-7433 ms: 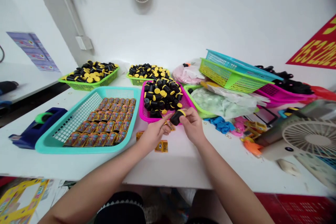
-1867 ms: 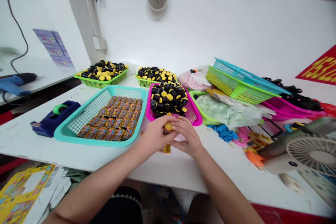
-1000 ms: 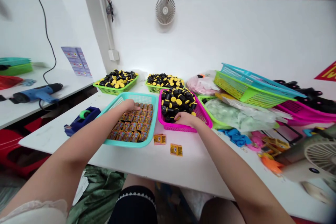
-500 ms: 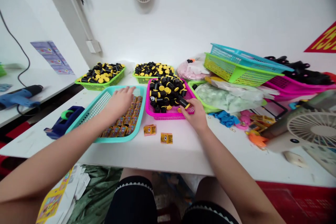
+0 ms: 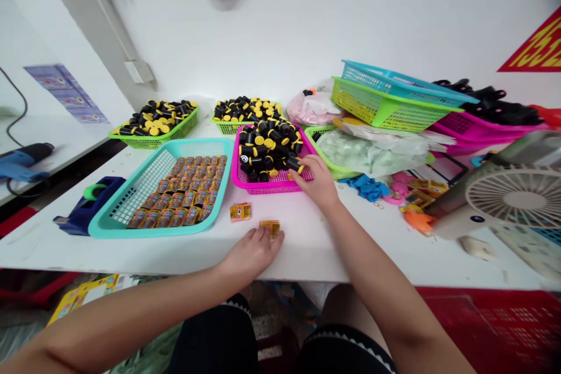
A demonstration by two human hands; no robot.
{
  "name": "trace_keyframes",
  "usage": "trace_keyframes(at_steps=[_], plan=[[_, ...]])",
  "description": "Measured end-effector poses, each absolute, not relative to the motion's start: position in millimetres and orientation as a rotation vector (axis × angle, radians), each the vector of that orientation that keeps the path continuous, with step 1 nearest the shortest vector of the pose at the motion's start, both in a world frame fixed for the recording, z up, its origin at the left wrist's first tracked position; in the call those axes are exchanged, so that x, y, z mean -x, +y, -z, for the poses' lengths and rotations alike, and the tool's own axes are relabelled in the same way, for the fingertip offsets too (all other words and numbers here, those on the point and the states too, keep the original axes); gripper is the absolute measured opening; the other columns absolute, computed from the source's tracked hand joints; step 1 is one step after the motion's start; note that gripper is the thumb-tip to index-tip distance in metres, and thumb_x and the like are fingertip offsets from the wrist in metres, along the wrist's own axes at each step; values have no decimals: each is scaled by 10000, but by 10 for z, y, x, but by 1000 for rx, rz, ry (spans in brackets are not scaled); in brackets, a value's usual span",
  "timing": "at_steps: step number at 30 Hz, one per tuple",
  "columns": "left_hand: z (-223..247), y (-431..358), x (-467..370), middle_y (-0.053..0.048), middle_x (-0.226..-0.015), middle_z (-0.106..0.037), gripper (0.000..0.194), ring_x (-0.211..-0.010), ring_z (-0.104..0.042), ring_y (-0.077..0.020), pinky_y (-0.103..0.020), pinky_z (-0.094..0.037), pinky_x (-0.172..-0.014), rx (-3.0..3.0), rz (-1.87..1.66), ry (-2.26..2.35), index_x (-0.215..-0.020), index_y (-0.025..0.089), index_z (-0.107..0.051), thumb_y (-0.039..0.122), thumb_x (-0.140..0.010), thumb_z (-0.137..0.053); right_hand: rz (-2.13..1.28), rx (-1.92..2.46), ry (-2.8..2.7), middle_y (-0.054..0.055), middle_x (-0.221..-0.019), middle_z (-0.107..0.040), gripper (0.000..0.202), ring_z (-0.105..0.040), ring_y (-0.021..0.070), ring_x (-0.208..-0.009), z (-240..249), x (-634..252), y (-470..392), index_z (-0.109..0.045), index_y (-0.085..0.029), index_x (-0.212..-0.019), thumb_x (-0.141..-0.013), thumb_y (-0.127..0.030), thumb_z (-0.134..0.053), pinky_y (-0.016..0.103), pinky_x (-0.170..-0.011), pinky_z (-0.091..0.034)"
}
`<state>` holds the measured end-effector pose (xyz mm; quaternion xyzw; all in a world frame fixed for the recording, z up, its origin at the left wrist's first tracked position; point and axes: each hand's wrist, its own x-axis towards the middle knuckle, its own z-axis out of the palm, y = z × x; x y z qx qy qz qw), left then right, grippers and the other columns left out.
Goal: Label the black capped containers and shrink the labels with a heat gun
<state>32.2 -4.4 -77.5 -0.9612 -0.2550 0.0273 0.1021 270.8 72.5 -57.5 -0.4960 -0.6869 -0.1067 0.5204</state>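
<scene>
My left hand [image 5: 252, 254] is low over the table's front part, its thumb and fingertips closed about a small stack of orange printed labels [image 5: 270, 226]. A second stack of labels [image 5: 241, 211] lies just behind and left of it. My right hand [image 5: 319, 182] pinches a small black canister with a yellow cap [image 5: 294, 163] at the right side of a magenta basket [image 5: 272, 188]. That basket is heaped with more black, yellow-capped canisters [image 5: 269, 143]. To the left, a turquoise basket [image 5: 223, 190] holds rows of canisters wrapped in orange labels [image 5: 184, 196].
Two green baskets of canisters [image 5: 153, 143] [image 5: 230, 128] stand at the back. A blue tape dispenser [image 5: 94, 201] sits at the left. Stacked baskets [image 5: 390, 108], plastic bags [image 5: 359, 152], blue scraps [image 5: 368, 187] and a fan [image 5: 517, 196] occupy the right.
My left hand has come from above the turquoise basket to the nearer label stack, uncovering the rows. My right hand stays at the magenta basket with its canister. The view has shifted slightly.
</scene>
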Motion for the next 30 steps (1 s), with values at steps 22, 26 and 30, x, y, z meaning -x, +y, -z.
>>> trace_keyframes(at_steps=[22, 26, 30], plan=[[130, 486, -729, 1, -708, -670, 111, -645, -638, -125, -238, -536, -621, 3451, 1318, -1363, -726, 159, -609, 249, -743, -672, 214, 1193, -1571, 100, -1063, -595, 264, -603, 223, -1004, 428, -2614, 596, -626, -212, -1052, -800, -290, -628, 395, -911, -510], [300, 679, -795, -12, -725, -694, 274, -640, -674, -143, -248, -532, -619, 3521, 1429, -1488, -959, 164, -625, 393, -809, -640, 54, 1175, -1508, 89, -1034, -656, 329, -633, 208, -925, 436, -2611, 601, -608, -209, -1106, -802, -331, -639, 380, -863, -530], [409, 715, -678, -2, -750, -701, 443, -690, -695, -158, -267, -528, -690, 3434, 1269, -1343, -1328, 221, -458, 390, -920, -489, -265, 1060, -1338, 62, -935, -670, 409, -645, 172, -798, 469, -2605, 614, -582, -208, -1119, -793, -443, -658, 322, -735, -556]])
